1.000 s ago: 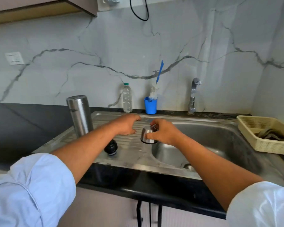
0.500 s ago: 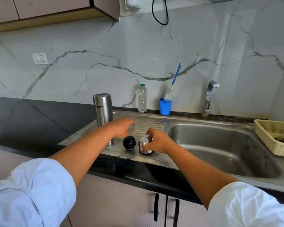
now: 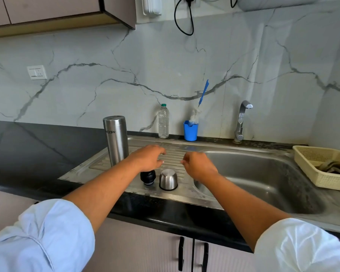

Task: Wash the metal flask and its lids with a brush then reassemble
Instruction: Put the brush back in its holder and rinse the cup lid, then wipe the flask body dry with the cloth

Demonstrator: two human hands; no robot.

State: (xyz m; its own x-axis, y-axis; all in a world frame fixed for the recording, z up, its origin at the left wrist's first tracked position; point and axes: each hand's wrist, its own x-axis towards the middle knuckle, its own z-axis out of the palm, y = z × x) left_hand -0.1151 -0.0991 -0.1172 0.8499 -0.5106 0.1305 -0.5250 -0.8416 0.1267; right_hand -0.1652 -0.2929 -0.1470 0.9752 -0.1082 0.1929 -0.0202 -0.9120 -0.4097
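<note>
The small domed steel cap [image 3: 168, 179], gripped by the right hand [image 3: 199, 166] half a second ago, has been released. It now stands mouth-down on the steel drainboard [image 3: 177, 195] set in the bench, just beside the black round stopper lid [image 3: 148, 176]. Both hands are empty with fingers loosely curled, the left hand [image 3: 147, 158] above the stopper. The tall steel flask [image 3: 116, 140] stands behind, so the parts are judged laid out, with the blue-handled brush [image 3: 203, 93] untouched. The flask's foot is hidden by the left forearm, and wetness cannot be told.
</note>
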